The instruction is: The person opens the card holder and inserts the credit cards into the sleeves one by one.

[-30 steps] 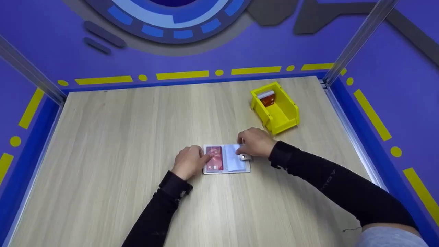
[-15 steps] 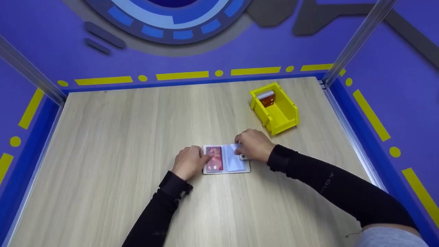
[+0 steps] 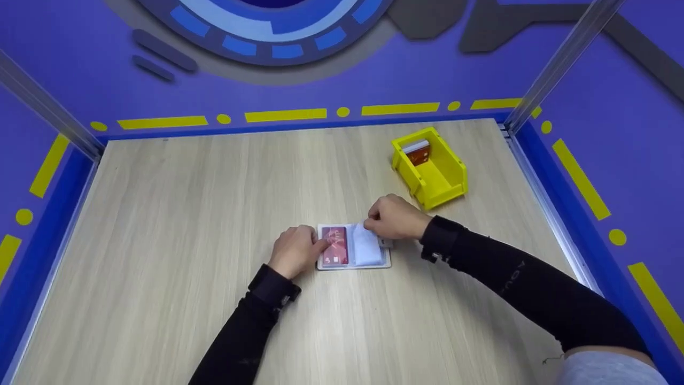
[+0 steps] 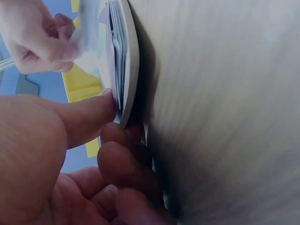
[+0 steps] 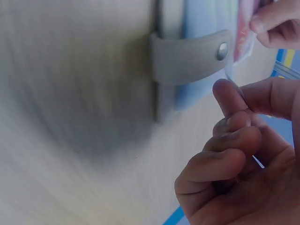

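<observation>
A small card holder with a pale cover (image 4: 133, 61) lies spread on the table, its clear sleeves (image 3: 368, 250) facing up. Behind the plastic on its left side shows a red card (image 3: 335, 247). My left hand (image 3: 295, 250) grips the holder's left edge, thumb on top and fingers underneath. At the upper right, my right hand (image 3: 396, 218) pinches the corner of a clear sleeve between thumb and index finger and holds it slightly raised. In the right wrist view a strap with a metal snap (image 5: 192, 57) stands up from the cover's right edge.
A yellow bin (image 3: 454, 179) stands beyond my right hand, close to it, with a few cards (image 3: 418, 153) leaning at its far end. The wooden table (image 3: 214, 187) is bounded by blue panels (image 3: 299, 96) at the back and sides.
My right hand has shifted slightly up and away from the strap to the sleeve's top corner, lifting that corner a little. The left hand keeps its hold on the left edge.
</observation>
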